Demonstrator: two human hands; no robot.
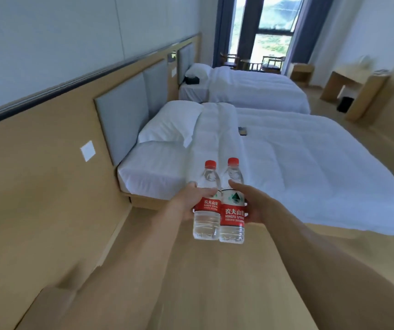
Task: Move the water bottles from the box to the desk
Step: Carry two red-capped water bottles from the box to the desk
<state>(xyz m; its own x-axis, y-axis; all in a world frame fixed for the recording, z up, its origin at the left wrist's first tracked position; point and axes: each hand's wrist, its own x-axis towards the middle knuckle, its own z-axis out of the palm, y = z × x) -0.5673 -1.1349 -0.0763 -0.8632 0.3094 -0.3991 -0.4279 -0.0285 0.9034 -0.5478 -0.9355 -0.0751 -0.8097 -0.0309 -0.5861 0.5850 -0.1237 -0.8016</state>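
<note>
Two clear water bottles with red caps and red labels are held upright side by side in the air, touching each other. My left hand (186,201) grips the left bottle (206,217) round its middle. My right hand (255,203) grips the right bottle (232,220) the same way. Both are out in front of me, over the wooden floor near the foot of the near bed. A wooden desk (348,79) stands far off at the right wall. No box is in view.
Two white beds, the near bed (286,163) and the far bed (257,89), fill the middle and left. A small dark object (243,131) lies on the near bed. A black bin (345,104) sits under the desk. Chairs and a small table (250,63) stand by the window. Wooden floor runs along the right.
</note>
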